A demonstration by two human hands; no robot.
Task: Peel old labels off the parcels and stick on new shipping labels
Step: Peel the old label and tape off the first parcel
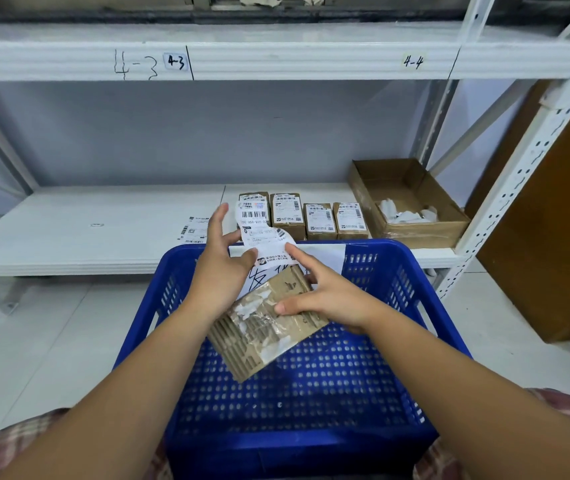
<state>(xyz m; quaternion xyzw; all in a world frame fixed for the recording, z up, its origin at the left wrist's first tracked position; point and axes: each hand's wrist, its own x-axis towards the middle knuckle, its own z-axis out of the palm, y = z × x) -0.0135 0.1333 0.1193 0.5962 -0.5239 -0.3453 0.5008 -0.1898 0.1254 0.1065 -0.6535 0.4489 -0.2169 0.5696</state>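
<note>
A brown cardboard parcel with a torn, ripped-up top face is held over the blue plastic basket. My right hand grips the parcel from the right, thumb on its top. My left hand pinches a white shipping label that curls upward above the parcel's far end. Whether the label's lower end still sticks to the parcel is hidden by my hands. Several small labelled parcels stand in a row on the white shelf behind the basket.
An open cardboard box holding white scraps sits at the shelf's right end. A loose label sheet lies on the shelf left of my hand. A perforated white upright and a brown board stand to the right.
</note>
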